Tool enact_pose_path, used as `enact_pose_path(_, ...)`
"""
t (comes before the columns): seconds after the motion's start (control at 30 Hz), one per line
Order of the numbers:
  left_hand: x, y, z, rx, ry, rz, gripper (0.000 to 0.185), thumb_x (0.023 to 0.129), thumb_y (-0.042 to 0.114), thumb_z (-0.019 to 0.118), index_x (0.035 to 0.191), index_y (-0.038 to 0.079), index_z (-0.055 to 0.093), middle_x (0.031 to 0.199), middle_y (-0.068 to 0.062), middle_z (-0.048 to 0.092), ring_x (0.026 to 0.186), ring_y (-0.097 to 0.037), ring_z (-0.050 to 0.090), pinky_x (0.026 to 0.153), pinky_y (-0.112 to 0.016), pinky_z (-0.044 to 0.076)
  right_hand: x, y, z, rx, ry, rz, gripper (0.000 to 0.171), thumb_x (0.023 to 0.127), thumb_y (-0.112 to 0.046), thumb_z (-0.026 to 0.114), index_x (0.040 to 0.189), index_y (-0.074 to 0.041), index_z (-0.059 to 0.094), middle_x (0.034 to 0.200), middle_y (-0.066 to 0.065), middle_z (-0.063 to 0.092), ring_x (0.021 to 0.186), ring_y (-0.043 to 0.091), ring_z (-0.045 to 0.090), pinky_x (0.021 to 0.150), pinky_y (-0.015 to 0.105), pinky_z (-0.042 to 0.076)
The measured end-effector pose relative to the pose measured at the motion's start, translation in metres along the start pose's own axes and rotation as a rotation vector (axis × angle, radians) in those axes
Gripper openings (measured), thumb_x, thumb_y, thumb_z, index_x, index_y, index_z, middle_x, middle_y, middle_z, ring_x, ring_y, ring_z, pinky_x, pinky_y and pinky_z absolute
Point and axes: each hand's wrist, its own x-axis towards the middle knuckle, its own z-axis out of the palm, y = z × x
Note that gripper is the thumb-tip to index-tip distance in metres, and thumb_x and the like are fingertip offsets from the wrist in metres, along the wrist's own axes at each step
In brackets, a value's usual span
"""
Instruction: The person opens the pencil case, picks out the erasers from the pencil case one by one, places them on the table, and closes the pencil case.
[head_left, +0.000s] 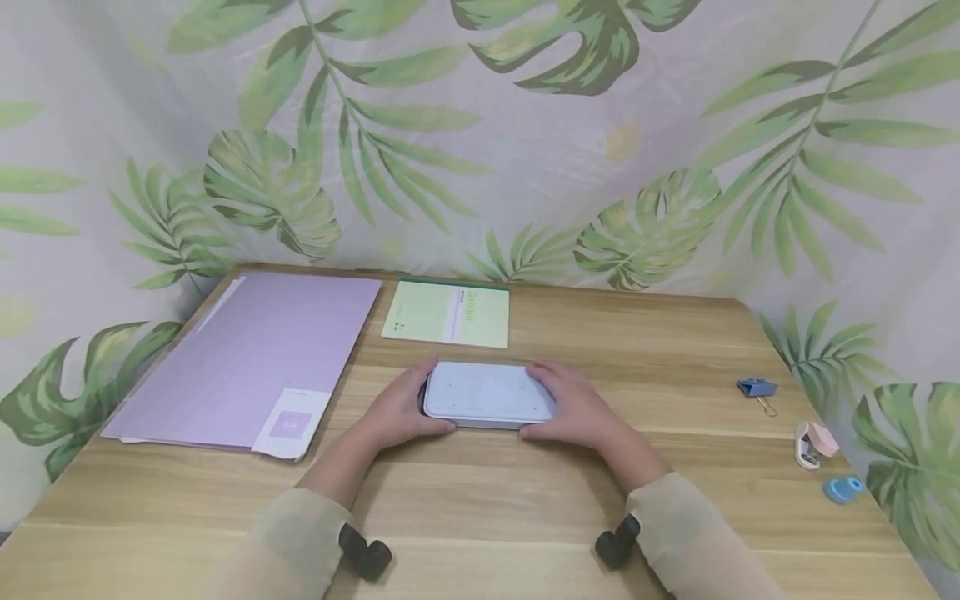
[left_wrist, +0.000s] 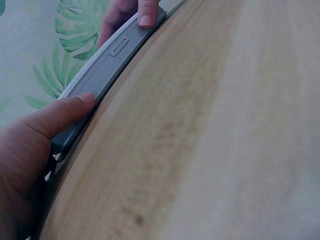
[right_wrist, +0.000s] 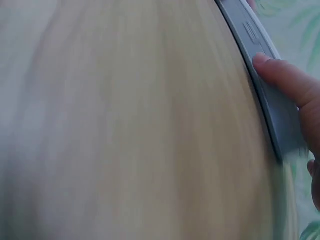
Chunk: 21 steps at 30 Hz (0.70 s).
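Box point(head_left: 487, 392) held level, long axis left-to-right; hands point(head_left: 401, 410) point(head_left: 576, 408) gripping both ends

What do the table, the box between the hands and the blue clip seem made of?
Table: wood or wood-look laminate, smooth, showing streaky grain. Box: probably hard plastic; its grey side looks smooth, with a moulded-looking outline, though its pale top could differ. Clip: likely painted metal, with a thin wire handle.

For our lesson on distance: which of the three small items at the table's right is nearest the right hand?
The dark blue clip: the pink item and light blue piece lie farther from the right hand.
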Motion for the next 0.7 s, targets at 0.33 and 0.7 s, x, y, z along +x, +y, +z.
enact_pose_path(0.33, 0.0, -0.002, 0.002, -0.001, 0.014, 0.005, 0.115, 0.066, 0.041, 0.088, 0.153, -0.001, 0.026, 0.152, -0.023, 0.039, 0.141, -0.038, 0.038, 0.117, -0.05, 0.031, 0.013, -0.013, 0.004, -0.073, -0.028, -0.029, 0.097, 0.069, -0.055, 0.078, 0.148, -0.012, 0.043, 0.152, 0.012, 0.044, 0.143, 0.034, 0.035, 0.119, 0.052, 0.027)
enact_pose_path(0.7, -0.002, 0.0, 0.0, 0.012, 0.01, 0.002, 0.114, 0.067, 0.041, 0.087, 0.153, -0.002, 0.025, 0.15, -0.025, 0.041, 0.139, -0.039, 0.041, 0.115, -0.051, 0.033, 0.018, -0.01, 0.003, -0.009, -0.024, 0.008, 0.1, 0.062, -0.053, 0.082, 0.146, -0.012, 0.046, 0.151, 0.015, 0.045, 0.143, 0.036, 0.035, 0.117, 0.055, 0.029)
